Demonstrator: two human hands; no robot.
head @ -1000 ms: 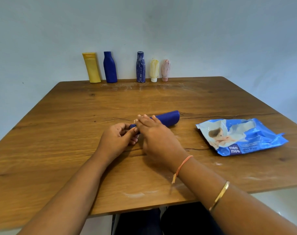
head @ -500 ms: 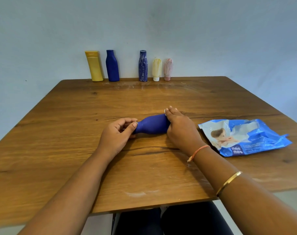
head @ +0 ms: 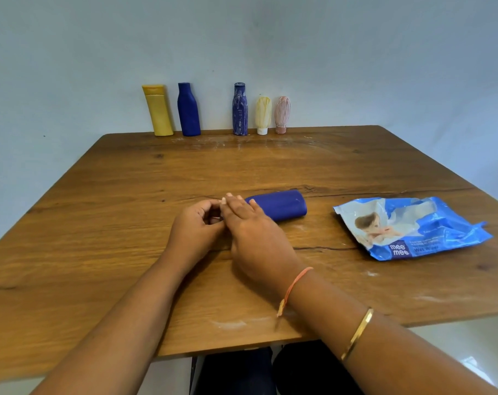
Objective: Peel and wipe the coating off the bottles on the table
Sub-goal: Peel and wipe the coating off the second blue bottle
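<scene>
A dark blue bottle [head: 282, 205] lies on its side in the middle of the wooden table [head: 99, 252], wide end to the right. My left hand [head: 195, 226] is curled at its narrow end, which is hidden behind both hands. My right hand [head: 250, 229] lies over the bottle's left part with its fingers fairly straight and its fingertips against my left hand. Its thumb is out of sight. Along the far edge by the wall stand a yellow bottle [head: 158, 111], a blue bottle [head: 188, 109], a streaked blue bottle [head: 240, 109], a streaked cream tube [head: 263, 115] and a streaked pink tube [head: 282, 114].
A blue pack of wet wipes [head: 410, 226] lies to the right of the bottle. White smears mark the wood near the front edge [head: 230, 323] and under the row of bottles. The wall stands right behind the table.
My right hand has moved left from the bottle's wide end to its narrow end, next to my left hand. The bottle's wide end shows again. My left hand has stayed in place.
</scene>
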